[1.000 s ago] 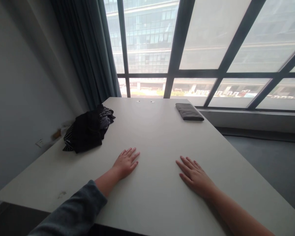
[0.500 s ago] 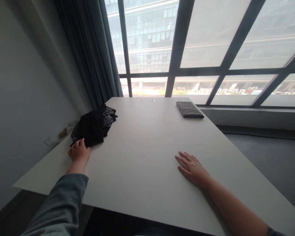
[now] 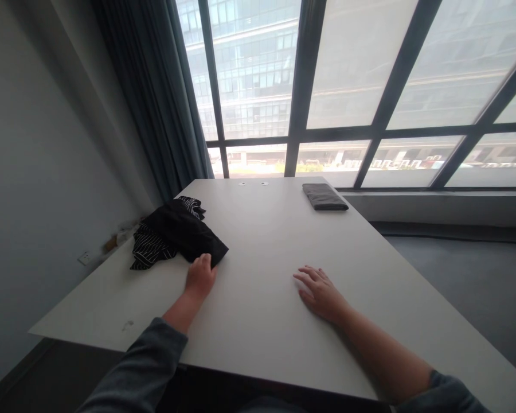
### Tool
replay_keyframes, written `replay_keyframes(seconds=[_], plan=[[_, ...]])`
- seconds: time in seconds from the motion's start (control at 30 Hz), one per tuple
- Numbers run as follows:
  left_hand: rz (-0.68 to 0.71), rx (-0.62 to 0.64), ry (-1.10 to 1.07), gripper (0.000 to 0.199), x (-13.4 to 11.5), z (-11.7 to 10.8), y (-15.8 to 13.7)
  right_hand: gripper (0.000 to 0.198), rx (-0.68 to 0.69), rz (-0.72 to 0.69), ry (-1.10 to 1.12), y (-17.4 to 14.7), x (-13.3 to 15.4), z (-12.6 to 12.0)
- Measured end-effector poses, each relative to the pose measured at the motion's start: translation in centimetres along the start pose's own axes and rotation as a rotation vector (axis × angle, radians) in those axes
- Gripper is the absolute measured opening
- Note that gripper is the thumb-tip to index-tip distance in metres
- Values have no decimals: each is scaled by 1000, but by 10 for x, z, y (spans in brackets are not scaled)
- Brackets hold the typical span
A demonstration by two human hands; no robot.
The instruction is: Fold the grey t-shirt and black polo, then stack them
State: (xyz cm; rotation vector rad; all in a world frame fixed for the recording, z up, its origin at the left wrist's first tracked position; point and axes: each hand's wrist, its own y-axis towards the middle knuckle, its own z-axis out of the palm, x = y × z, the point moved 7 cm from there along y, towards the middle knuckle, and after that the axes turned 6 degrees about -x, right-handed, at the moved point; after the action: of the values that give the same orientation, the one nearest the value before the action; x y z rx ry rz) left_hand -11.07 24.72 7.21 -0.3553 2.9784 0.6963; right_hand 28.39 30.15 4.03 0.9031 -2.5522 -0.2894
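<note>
Left hand (image 3: 200, 278) is pinching the near edge of the black cloth (image 3: 184, 229), close to its right-hand corner – thumb mostly hidden, so exact grip can't be told. Right hand (image 3: 322, 295) rests palm-down on the tabletop (image 3: 258, 321), fingers loosely spread, holding nothing, well apart from any cloth.

Black cloth is on the left side of the tabletop, slanting from the heap toward the middle. Its held end lies clear of the striped cloth (image 3: 150, 248); the rest overlaps it. More striped fabric (image 3: 192, 204) pokes out on the far side; can't tell whether it's the same piece.

Status: looks early. Grey cloth (image 3: 325, 197) is the only piece in a finished-looking state: a neat, flat folded rectangle at the far right, near the tabletop's edge, with neither hand near it. Black piece appears only partly separated from the heap, not laid out flat and not squared up. Striped fabric is loose and crumpled, apparently not dealt with, no hand on it. So – one tidy piece, one in hand, the remainder in the heap.
</note>
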Motion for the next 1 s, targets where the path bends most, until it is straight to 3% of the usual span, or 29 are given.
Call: replay_keyframes(seconds=[0.1, 0.23, 0.3, 0.37, 0.43, 0.57, 0.63, 0.73, 0.8, 0.87, 0.93, 1.0], plan=[[91, 19, -83, 10, -65, -11, -12, 63, -50, -59, 87, 8, 30, 8], [307, 115, -262, 11, -148, -52, -34, 87, -166, -74, 262, 27, 67, 4], [525, 220, -379, 19, -185, -81, -54, 80, -266, -56, 354, 36, 76, -11], [730, 360, -494, 24, -208, -111, -77, 60, -294, -76, 443, 40, 81, -29], [736, 458, -580, 25, -209, -136, -87, 40, -224, -120, 529, 39, 83, -48], [442, 522, -688, 33, -173, -160, -76, 27, -163, -23, 678, 29, 68, -102], [377, 527, -685, 37, -156, -165, -67, 22, -34, -6, 665, 25, 71, -127], [331, 404, -646, 36, -138, -181, -42, 17, 358, -19, 550, 22, 91, -159], [302, 239, -646, 36, -131, -201, -16, 17, 469, -32, 419, 30, 105, -188], [292, 13, -662, 37, -129, -231, 14, 19, 224, -89, 272, 55, 119, -235], [300, -321, -682, 37, -129, -270, 38, 26, -216, -140, 169, 77, 133, -288], [335, -657, -716, 36, -132, -303, 47, 31, -553, -183, 155, 85, 143, -321]])
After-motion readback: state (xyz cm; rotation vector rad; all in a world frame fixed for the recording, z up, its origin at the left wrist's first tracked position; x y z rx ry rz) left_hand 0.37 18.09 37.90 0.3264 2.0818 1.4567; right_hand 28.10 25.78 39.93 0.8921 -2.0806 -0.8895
